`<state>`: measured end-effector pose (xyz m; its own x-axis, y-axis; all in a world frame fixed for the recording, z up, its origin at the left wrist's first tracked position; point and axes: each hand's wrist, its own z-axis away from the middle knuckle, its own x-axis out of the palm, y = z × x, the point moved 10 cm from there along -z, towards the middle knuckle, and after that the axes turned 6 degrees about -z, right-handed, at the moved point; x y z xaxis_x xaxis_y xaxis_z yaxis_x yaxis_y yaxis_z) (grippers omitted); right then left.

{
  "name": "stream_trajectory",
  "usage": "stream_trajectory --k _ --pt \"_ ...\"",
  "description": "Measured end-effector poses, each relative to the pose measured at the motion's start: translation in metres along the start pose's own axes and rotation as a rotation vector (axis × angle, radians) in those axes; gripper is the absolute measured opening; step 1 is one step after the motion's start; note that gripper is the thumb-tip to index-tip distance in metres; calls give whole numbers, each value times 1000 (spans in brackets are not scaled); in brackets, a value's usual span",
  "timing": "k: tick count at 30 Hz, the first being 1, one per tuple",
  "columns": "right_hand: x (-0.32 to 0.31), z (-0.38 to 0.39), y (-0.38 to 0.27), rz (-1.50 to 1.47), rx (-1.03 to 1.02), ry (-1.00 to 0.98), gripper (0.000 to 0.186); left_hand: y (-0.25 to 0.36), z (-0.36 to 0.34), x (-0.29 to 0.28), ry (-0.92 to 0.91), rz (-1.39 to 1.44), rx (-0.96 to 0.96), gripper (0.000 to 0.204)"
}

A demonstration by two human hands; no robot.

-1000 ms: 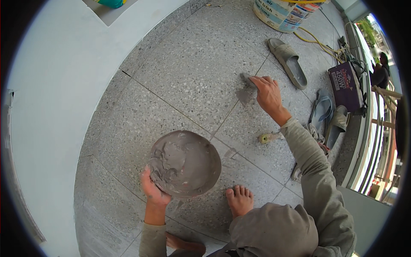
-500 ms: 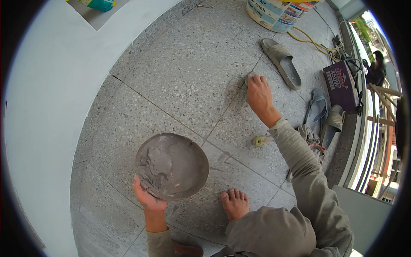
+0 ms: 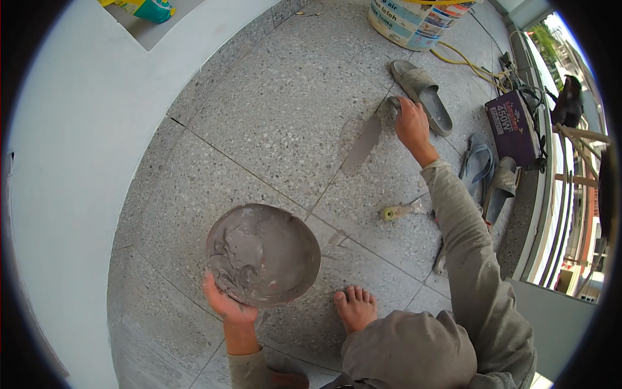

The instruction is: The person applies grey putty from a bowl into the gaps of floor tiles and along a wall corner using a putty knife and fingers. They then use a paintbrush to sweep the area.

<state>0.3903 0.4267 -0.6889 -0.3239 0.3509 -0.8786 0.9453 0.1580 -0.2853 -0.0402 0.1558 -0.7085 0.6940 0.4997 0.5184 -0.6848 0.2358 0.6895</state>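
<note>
My left hand [image 3: 228, 303] grips the lower left rim of a round bowl [image 3: 310, 269], tilted above the tiles. Thick grey paste [image 3: 256, 249] coats its inside. Farther out, my right hand [image 3: 414, 126] is closed on a small grey scraper-like tool [image 3: 393, 104]. Most of that tool is hidden by the fingers, so its exact kind is unclear. Just left of it, a smear of grey paste [image 3: 364, 146] lies along a joint between the speckled floor tiles [image 3: 259, 110]. A grey slide sandal [image 3: 424, 94] sits right beside this hand.
A short tool with a yellowish handle [image 3: 395, 212] lies on the floor near my right forearm. More sandals [image 3: 479, 159], a purple box [image 3: 514, 129] and a yellow cable [image 3: 466, 61] line the right side. A bucket [image 3: 414, 26] stands far back; a white wall [image 3: 65, 194] runs left.
My right hand has moved away and slightly right, toward the sandal. A strip of grey paste now shows along the tile joint. The bowl has shifted very slightly right.
</note>
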Motion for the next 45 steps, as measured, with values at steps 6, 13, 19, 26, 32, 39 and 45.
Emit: stream_trajectory --k 6,13,19,26,32,39,45 --pt "31 73 -101 -276 -219 -224 41 -2 2 -6 73 52 15 64" --pt "3 94 -94 -580 83 -292 37 -5 7 -2 73 69 6 62" --pt "27 -2 1 -50 -64 -13 38 -17 5 -13 75 118 -44 65" --pt "41 68 -88 16 -159 -208 40 -20 4 -12 140 81 -37 64" --pt "-5 -17 18 -131 -40 41 32 -22 3 -4 59 79 -30 63" --pt "24 9 -10 -204 -166 -113 40 -26 2 -4 38 126 -53 64" --pt "16 112 -131 -421 -236 -261 46 -22 5 -5 157 190 -17 67"
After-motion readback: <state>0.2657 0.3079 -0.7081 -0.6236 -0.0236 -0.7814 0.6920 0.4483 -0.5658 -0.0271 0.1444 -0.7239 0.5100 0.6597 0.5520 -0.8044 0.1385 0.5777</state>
